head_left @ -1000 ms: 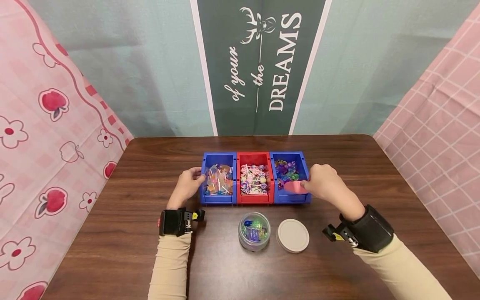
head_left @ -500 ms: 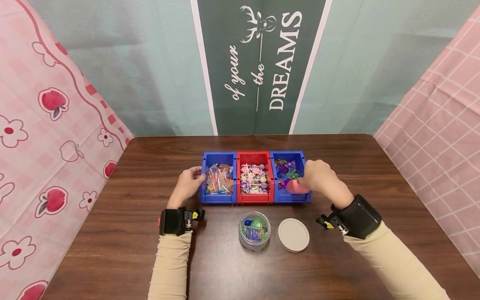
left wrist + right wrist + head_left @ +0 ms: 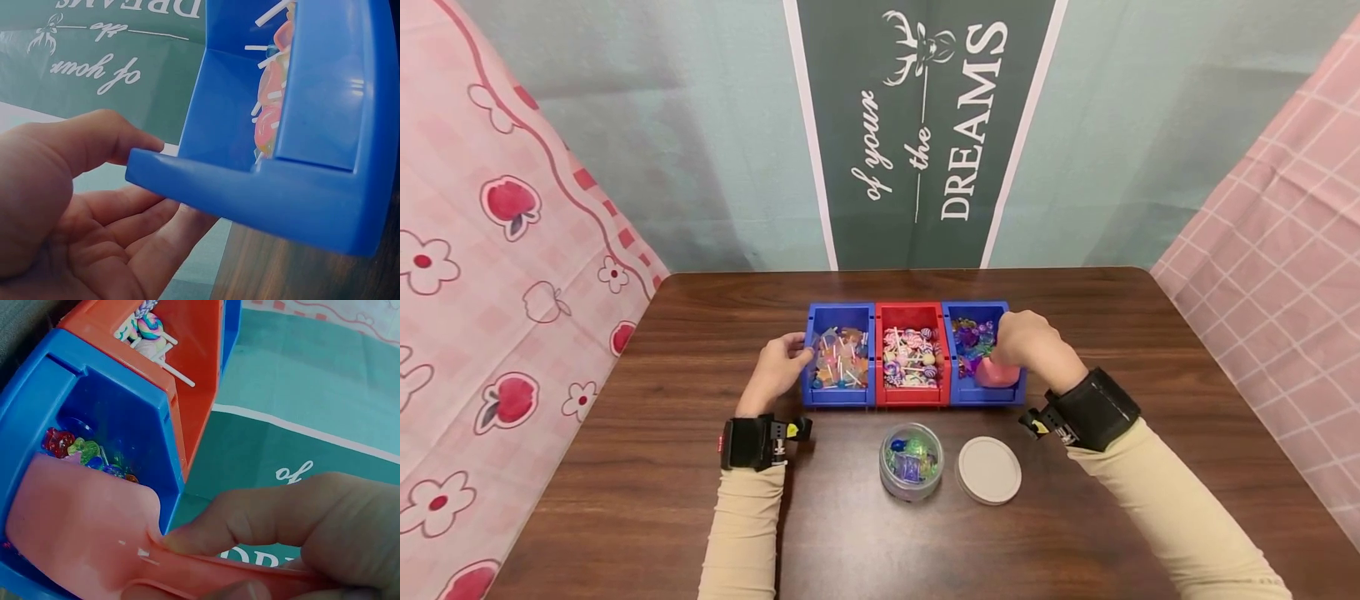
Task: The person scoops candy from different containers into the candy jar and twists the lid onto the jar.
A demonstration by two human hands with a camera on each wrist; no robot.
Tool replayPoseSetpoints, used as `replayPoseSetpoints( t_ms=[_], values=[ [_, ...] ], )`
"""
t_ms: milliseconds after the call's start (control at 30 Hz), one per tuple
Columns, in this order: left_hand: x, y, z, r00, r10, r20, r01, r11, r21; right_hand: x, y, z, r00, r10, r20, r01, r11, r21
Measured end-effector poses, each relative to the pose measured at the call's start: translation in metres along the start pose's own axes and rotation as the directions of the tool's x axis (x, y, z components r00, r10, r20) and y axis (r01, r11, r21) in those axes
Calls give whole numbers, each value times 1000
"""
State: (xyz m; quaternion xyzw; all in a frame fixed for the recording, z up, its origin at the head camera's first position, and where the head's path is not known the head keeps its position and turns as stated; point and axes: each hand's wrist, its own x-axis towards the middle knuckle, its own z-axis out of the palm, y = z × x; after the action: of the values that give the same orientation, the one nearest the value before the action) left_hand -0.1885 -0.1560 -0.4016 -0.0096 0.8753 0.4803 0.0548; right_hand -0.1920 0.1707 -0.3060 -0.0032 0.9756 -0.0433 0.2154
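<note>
My left hand [image 3: 778, 367] holds the outer side wall of the left blue bin [image 3: 322, 94], thumb at the rim and fingers outside. Lollipop charms [image 3: 269, 119] with white sticks lie in that bin. With my right hand [image 3: 1037, 346] I grip the handle of a pink scoop [image 3: 81, 519]. Its bowl is down inside the right blue bin [image 3: 972, 311], by colourful clear gem-like pieces [image 3: 87, 450]. The hand and scoop hide part of those pieces in the head view.
Between the blue bins stands a red bin [image 3: 910, 313] of striped lollipop charms. Nearer me are a clear jar [image 3: 897, 490] partly filled with shiny pieces and a round white lid [image 3: 989, 471]. All rest on a brown wooden table [image 3: 647, 467], with printed cloths behind and beside it.
My right hand and forearm have shifted left, and the pink scoop has tilted and moved deeper into the right blue bin. The left hand keeps its hold.
</note>
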Motion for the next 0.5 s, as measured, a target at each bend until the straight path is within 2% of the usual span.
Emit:
replayPoseSetpoints(
  t_ms=[500],
  values=[
    [3,-3,1,999,38,-23,-38,999,16,-4,-3,17,996,38,-82,-36,999,16]
  ],
)
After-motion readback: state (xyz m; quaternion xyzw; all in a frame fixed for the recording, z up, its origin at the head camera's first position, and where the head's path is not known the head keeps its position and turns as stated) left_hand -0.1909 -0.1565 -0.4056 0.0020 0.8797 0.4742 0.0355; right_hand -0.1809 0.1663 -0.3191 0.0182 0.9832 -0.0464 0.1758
